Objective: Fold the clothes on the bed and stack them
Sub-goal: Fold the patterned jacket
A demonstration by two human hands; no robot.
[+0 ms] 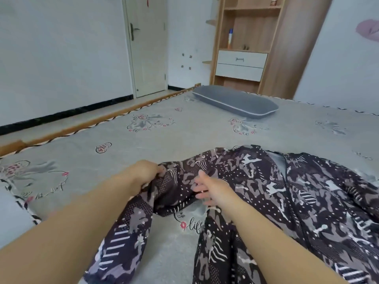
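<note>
Left hand [144, 173] pinches patterned jacket [266, 201] sleeve; right hand [213, 189] spread above; jacket lies crosswise, collar far.

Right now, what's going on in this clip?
A person is handling a dark patterned jacket spread unfolded on the bed. The left hand grips a bunch of fabric at the sleeve; the right hand hovers over the jacket beside it with fingers spread. No folded stack is visible. A grey pillow lies at the far end.
</note>
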